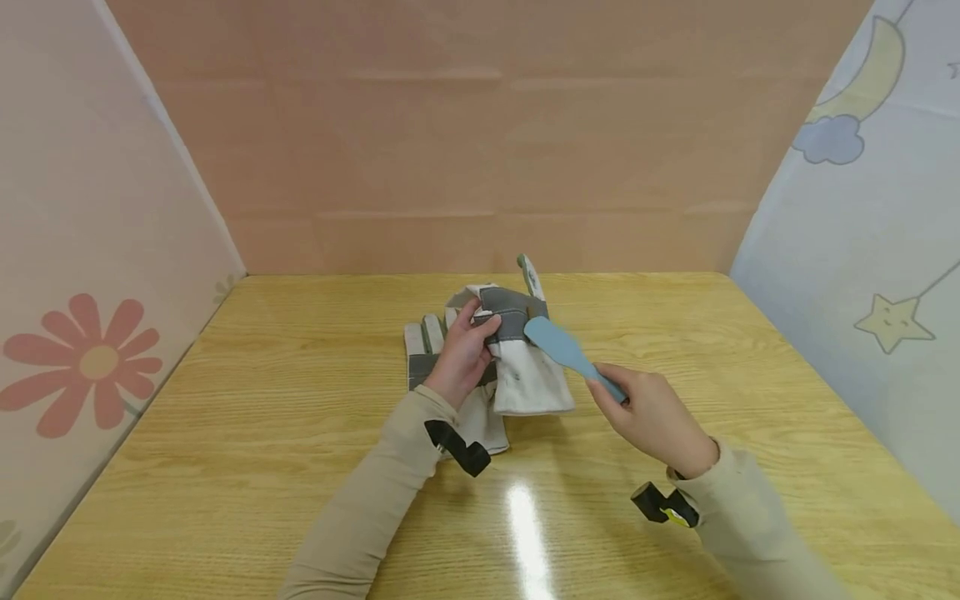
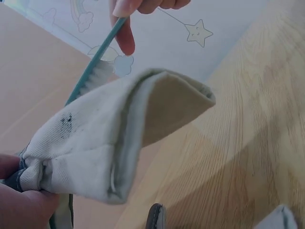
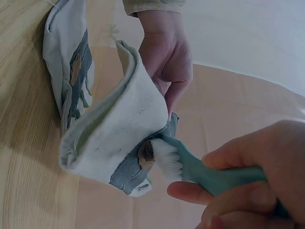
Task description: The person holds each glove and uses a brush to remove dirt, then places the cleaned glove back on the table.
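A white work glove with grey bands is held up off the table by my left hand, which grips it near the grey band. In the right wrist view a brown stain marks that band, and dark specks dot the white cuff. My right hand grips the handle of a light-blue brush. Its white bristles touch the glove at the stain. Beneath and to the left, a second matching glove lies on the table, partly hidden by my left hand.
The wooden table stretches around the gloves. A plain peach backdrop stands behind it, with a flower-patterned wall on the left and a star-and-moon wall on the right. Small black cameras sit on both wrists.
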Tool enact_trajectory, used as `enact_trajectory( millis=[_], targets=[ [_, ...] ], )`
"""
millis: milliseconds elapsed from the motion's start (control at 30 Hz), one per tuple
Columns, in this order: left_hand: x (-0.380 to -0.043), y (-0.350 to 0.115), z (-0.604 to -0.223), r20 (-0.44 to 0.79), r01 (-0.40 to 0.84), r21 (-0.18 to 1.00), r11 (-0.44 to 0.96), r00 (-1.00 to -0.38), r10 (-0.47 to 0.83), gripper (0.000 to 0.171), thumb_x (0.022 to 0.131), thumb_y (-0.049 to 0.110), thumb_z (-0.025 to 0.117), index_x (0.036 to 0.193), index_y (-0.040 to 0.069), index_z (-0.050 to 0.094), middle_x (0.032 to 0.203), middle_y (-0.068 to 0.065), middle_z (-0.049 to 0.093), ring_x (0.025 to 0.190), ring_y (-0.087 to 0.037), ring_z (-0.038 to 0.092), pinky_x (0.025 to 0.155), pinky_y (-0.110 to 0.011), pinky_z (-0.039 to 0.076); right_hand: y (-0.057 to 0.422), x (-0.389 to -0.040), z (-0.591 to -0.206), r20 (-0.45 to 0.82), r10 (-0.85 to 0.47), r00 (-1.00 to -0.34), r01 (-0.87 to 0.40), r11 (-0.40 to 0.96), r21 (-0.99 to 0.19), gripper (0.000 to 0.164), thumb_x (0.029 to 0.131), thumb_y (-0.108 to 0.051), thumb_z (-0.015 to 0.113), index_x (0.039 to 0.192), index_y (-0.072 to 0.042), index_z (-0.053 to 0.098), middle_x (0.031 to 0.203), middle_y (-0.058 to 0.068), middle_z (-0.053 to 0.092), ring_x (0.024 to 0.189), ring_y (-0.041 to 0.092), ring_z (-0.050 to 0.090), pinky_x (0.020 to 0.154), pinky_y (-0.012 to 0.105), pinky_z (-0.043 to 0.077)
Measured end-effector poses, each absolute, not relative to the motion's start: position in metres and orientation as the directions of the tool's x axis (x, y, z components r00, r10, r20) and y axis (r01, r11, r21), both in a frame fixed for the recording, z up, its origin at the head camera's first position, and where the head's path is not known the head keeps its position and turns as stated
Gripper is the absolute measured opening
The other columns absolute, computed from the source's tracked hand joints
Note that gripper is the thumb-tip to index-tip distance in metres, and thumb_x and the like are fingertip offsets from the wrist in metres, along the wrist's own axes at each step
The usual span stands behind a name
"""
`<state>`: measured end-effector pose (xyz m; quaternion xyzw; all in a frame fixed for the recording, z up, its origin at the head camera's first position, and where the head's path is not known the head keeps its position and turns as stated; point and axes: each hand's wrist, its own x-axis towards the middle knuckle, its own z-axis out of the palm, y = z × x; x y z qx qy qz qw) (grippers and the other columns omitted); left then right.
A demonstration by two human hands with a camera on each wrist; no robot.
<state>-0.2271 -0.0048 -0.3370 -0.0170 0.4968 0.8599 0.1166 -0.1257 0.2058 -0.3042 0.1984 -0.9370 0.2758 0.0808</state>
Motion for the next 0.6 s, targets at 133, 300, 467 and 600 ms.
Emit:
enact_trajectory(
  millis=[133,300,467,600],
  targets=[
    [-0.228,-0.005,-0.338,-0.137,-0.215,0.854,-0.474,-0.971,0.194,0.056,0.099,0.003,0.04,0.149,0.017,0.02,0.145,-0.016,0.037,0.131,-0.032,0.041,0.105,-0.04,0.037,0.208,-0.123,-0.305,0.275,-0.337,-0.9,-0.43,0.783,-0.449,0.026,0.094,-0.011,0.055,0.114,0.003,0.062,0.051,-0.005,0.039,0.039,-0.002,0.023,0.039,0.018,0.029],
    [-0.228,-0.007,-0.338,-0.136,-0.214,0.843,-0.494,-0.972,0.19,0.057,0.099,0.003,0.04,0.15,0.016,0.018,0.146,-0.016,0.036,0.133,-0.032,0.039,0.109,-0.042,0.035,0.213,-0.122,-0.303,0.281,-0.332,-0.9,-0.426,0.806,-0.412,0.024,0.092,-0.01,0.057,0.111,0.002,0.064,0.051,-0.006,0.04,0.04,-0.003,0.023,0.041,0.018,0.029],
    [-0.23,-0.008,-0.337,-0.142,-0.21,0.838,-0.504,-0.975,0.17,0.056,0.098,0.003,0.041,0.149,0.016,0.02,0.145,-0.016,0.037,0.132,-0.032,0.04,0.109,-0.042,0.035,0.217,-0.121,-0.299,0.309,-0.282,-0.908,-0.399,0.807,-0.436,0.026,0.094,-0.012,0.055,0.114,0.003,0.063,0.051,-0.005,0.04,0.04,-0.002,0.023,0.04,0.019,0.028],
    [-0.229,-0.006,-0.338,-0.149,-0.225,0.83,-0.511,-0.971,0.185,0.057,0.098,0.003,0.041,0.149,0.016,0.02,0.145,-0.017,0.037,0.132,-0.032,0.039,0.109,-0.042,0.034,0.213,-0.124,-0.3,0.318,-0.277,-0.907,-0.407,0.771,-0.49,0.027,0.096,-0.015,0.052,0.115,0.001,0.062,0.05,-0.006,0.034,0.04,-0.002,0.021,0.039,0.02,0.027]
  ],
)
